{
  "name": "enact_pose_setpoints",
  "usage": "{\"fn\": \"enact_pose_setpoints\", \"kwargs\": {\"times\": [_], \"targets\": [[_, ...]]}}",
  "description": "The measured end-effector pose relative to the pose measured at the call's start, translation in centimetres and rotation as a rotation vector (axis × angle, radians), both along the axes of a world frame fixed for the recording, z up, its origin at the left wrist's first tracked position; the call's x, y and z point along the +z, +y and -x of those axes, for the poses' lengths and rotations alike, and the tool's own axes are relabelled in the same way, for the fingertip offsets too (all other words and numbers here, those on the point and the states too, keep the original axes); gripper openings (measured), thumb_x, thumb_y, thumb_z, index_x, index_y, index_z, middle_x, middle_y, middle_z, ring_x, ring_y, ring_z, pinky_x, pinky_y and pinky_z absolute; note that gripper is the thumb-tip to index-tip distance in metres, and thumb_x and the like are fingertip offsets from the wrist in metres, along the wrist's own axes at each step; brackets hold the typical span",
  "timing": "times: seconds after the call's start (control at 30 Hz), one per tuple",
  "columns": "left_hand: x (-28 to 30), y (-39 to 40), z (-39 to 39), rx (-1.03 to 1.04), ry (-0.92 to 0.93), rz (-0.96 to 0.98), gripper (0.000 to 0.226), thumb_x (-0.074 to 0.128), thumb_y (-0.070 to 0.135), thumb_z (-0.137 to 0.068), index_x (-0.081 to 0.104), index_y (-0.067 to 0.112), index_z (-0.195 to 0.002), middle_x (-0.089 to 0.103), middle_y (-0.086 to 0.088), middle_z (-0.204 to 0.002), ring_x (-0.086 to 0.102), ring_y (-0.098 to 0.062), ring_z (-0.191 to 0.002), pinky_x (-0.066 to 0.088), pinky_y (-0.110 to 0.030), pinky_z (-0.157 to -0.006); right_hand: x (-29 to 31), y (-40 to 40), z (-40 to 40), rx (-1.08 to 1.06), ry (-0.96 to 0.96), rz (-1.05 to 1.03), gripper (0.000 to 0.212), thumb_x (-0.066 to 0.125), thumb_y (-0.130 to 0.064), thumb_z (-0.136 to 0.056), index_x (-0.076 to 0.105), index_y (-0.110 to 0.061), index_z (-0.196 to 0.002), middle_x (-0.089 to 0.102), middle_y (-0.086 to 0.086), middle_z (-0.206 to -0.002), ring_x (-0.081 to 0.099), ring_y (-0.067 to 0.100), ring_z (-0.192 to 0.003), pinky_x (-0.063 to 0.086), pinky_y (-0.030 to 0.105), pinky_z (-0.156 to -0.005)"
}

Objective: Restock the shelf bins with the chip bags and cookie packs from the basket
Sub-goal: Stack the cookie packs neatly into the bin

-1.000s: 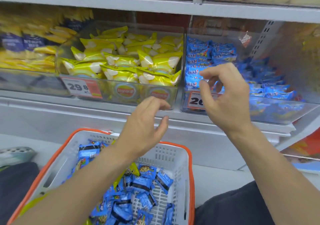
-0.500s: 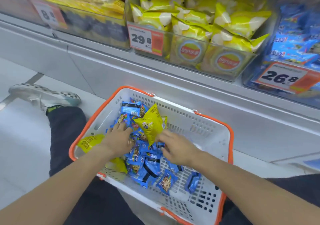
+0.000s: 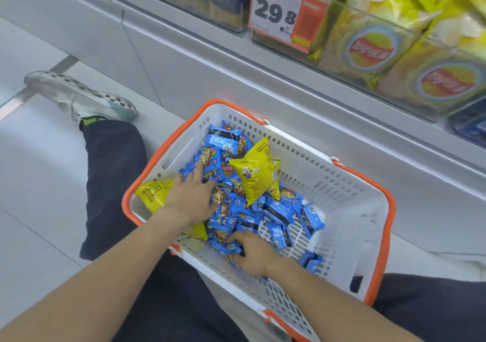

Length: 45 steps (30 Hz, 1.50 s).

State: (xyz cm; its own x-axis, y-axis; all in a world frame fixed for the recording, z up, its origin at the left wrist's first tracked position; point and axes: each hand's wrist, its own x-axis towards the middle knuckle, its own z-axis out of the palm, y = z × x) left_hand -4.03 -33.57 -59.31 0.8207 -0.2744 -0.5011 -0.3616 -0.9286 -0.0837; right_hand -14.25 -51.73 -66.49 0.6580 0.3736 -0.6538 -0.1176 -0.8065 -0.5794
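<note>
Both hands are down in the basket (image 3: pixel 349 210), so this is a pick-up, not a placing. The left hand (image 3: pixel 192 197) lies spread and relaxed on the heap of cookie packs (image 3: pixel 278 210), fingers straight, gripping nothing I can see. The right hand (image 3: pixel 252 255) rests curled among packs at the near edge; whether it has pinched one I cannot tell. One chip bag (image 3: pixel 256 173) stands just beyond the left hand's fingers, another (image 3: pixel 153 190) lies partly under its wrist side. Up past both hands, the chip bin (image 3: pixel 394 60) looks well filled. Judging by the heap, much restocking is left, mostly cookies.
</note>
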Motion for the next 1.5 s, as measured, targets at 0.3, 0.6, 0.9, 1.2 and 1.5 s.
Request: {"fn": "enact_pose_setpoints", "kwargs": {"times": [0.3,0.6,0.9,1.2,1.5], "targets": [[2.2,-0.5,-1.4,0.184,0.095,0.257,0.052,0.050,0.047,-0.096,0.045,0.022,-0.141,0.046,-0.008,-0.144,0.040,-0.028,-0.136,0.028,-0.048,-0.114,5.4,-3.3,-4.1,-0.249,0.212,-0.157,0.028,0.057,-0.010,-0.099,0.058,-0.022,-0.124,0.047,0.024,-0.141,0.058,0.037,-0.115,0.056,0.043,-0.084],[7.7,-4.8,-1.0,0.243,0.381,0.902,0.042,0.069,0.044,-0.084,0.050,0.045,-0.121,0.067,0.002,-0.093,0.063,-0.025,-0.075,0.053,-0.041,-0.074,18.2,-7.9,-8.4,-0.573,0.178,-0.511,0.035,0.052,0.004,-0.095,0.062,-0.013,-0.125,0.070,0.014,-0.115,0.066,0.021,-0.096,0.056,0.035,-0.078],[14.4,-12.0,-0.7,0.163,0.242,1.221,0.028,0.079,0.037,-0.082,0.063,0.034,-0.105,0.070,0.001,-0.096,0.066,-0.026,-0.074,0.054,-0.042,-0.072,25.5,-17.2,-7.1,-0.494,-0.108,-0.528,0.042,0.068,0.010,-0.082,0.064,-0.014,-0.117,0.070,0.007,-0.107,0.067,0.009,-0.087,0.054,0.025,-0.077],[20.1,-19.8,-1.0,-0.018,0.092,1.302,0.024,0.085,0.029,-0.075,0.067,0.035,-0.090,0.069,0.010,-0.082,0.055,-0.005,-0.062,0.047,-0.024,-0.061,30.3,-22.8,-3.9,-0.509,-0.548,-0.400,0.041,0.078,-0.006,-0.077,0.068,-0.022,-0.113,0.072,-0.013,-0.101,0.068,0.015,-0.091,0.056,0.027,-0.076],[25.0,-26.3,-1.8,-0.192,-0.159,1.541,0.046,0.075,0.050,-0.077,0.062,0.026,-0.114,0.066,0.014,-0.104,0.064,-0.008,-0.098,0.048,-0.016,-0.082,35.1,-29.7,-1.3,-0.776,-0.885,-0.480,0.033,0.075,-0.007,-0.082,0.067,-0.021,-0.111,0.069,-0.003,-0.109,0.067,0.025,-0.079,0.059,0.036,-0.073]]}}
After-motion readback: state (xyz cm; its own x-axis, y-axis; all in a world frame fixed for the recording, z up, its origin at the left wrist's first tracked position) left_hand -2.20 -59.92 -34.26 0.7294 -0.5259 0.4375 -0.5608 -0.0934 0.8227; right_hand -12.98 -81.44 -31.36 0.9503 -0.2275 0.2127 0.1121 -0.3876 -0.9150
